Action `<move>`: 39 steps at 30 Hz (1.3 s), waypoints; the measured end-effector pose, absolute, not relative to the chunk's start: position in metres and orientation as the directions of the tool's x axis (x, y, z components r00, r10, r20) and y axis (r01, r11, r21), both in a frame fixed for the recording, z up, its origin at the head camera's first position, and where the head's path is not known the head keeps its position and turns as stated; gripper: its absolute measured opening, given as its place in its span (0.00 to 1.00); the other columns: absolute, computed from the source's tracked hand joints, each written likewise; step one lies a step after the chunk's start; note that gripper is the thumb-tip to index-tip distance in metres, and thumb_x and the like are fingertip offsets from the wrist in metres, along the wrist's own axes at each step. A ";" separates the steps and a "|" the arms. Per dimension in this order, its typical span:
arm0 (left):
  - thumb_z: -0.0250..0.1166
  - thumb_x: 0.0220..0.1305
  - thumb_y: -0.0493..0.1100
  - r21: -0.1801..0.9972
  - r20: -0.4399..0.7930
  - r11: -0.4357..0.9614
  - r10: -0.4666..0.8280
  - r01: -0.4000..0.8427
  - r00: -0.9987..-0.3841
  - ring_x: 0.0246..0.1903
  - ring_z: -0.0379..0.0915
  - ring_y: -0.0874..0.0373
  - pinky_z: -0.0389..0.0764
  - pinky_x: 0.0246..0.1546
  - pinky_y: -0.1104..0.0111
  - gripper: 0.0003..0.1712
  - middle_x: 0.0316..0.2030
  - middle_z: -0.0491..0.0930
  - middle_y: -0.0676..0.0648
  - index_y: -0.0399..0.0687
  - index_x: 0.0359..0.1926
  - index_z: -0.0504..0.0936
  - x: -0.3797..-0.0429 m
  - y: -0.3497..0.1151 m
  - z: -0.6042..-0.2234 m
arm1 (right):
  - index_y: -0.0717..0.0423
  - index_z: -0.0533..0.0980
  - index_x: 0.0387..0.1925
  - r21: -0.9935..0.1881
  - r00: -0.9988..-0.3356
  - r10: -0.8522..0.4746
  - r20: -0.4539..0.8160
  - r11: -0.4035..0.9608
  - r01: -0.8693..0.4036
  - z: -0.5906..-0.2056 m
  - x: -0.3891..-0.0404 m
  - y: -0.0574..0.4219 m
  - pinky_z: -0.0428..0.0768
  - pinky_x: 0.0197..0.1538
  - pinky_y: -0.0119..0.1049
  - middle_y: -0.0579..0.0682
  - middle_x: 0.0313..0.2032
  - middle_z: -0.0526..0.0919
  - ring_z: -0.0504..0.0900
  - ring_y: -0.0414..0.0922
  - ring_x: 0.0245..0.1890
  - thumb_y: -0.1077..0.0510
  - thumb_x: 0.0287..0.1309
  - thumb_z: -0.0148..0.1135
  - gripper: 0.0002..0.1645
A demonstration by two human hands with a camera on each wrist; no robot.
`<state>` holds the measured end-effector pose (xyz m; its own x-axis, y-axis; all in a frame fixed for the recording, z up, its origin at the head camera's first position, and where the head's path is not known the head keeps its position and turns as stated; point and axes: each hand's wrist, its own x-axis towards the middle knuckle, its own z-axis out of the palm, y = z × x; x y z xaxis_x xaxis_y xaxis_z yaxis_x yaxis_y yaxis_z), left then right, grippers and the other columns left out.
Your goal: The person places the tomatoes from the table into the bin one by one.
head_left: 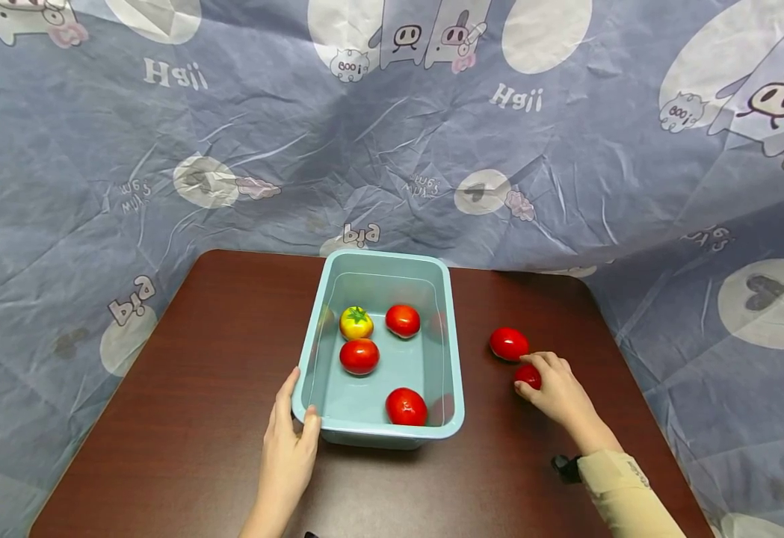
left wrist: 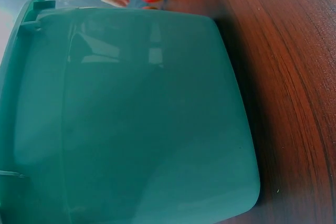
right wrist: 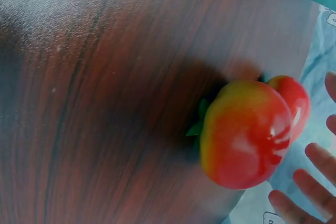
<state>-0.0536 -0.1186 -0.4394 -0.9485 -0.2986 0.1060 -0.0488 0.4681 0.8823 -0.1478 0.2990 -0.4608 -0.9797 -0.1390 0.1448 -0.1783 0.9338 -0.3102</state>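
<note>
My left hand (head_left: 287, 448) holds the near left corner of a light blue plastic bin (head_left: 455, 359), thumb on the rim and fingers along its outer side. Inside the bin lie several red tomatoes, among them one tomato (head_left: 359, 356) near the middle, plus a yellow tomato (head_left: 356, 323) with a green top. To the right of the bin, my right hand (head_left: 556, 388) hovers with spread, loosely bent fingers (right wrist: 315, 187) at the nearer tomato (right wrist: 244, 135). A gap shows between them in the right wrist view. Another red tomato (head_left: 509, 344) lies just beyond it.
Everything stands on a dark brown wooden table (head_left: 183, 418). Behind and beside it hangs a grey-blue printed cloth (head_left: 264, 134). A small black object (head_left: 566, 468) shows by the right sleeve (head_left: 623, 486).
</note>
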 end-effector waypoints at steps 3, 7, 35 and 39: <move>0.55 0.67 0.39 0.879 0.101 0.473 -0.300 -0.056 -0.949 0.51 0.75 0.43 0.74 0.48 0.49 0.35 0.66 0.70 0.41 0.60 0.73 0.61 -0.054 -0.119 -0.439 | 0.67 0.74 0.56 -0.311 -0.986 -0.119 0.117 0.938 -0.150 -0.464 -0.148 0.301 0.72 0.54 0.63 0.68 0.54 0.74 0.69 0.68 0.54 0.57 0.52 0.70 0.31; 0.55 0.67 0.40 0.878 0.087 0.473 -0.299 -0.068 -0.950 0.50 0.75 0.44 0.74 0.47 0.51 0.35 0.66 0.69 0.42 0.61 0.73 0.61 -0.053 -0.119 -0.438 | 0.67 0.72 0.58 -0.316 -0.993 -0.093 0.079 0.942 -0.113 -0.469 -0.146 0.304 0.74 0.51 0.64 0.70 0.54 0.72 0.68 0.69 0.54 0.56 0.51 0.71 0.34; 0.55 0.67 0.39 0.886 0.079 0.459 -0.304 -0.073 -0.949 0.52 0.75 0.45 0.74 0.49 0.50 0.35 0.67 0.69 0.43 0.63 0.73 0.61 -0.053 -0.118 -0.439 | 0.66 0.72 0.58 -0.323 -0.997 -0.065 0.051 0.943 -0.078 -0.484 -0.146 0.301 0.75 0.50 0.63 0.72 0.56 0.68 0.65 0.70 0.55 0.59 0.47 0.74 0.36; 0.55 0.66 0.39 0.890 0.070 0.448 -0.308 -0.080 -0.949 0.55 0.74 0.44 0.73 0.51 0.49 0.35 0.67 0.68 0.43 0.62 0.73 0.61 -0.054 -0.118 -0.440 | 0.66 0.72 0.58 -0.324 -0.997 -0.069 0.042 0.943 -0.079 -0.486 -0.144 0.300 0.76 0.49 0.63 0.71 0.55 0.69 0.66 0.70 0.54 0.60 0.46 0.74 0.36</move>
<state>-0.0544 -0.1181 -0.4398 -0.9490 -0.3076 0.0697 -0.0799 0.4484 0.8903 -0.1444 0.3004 -0.4861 -0.9967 -0.0688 0.0424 -0.0789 0.9428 -0.3238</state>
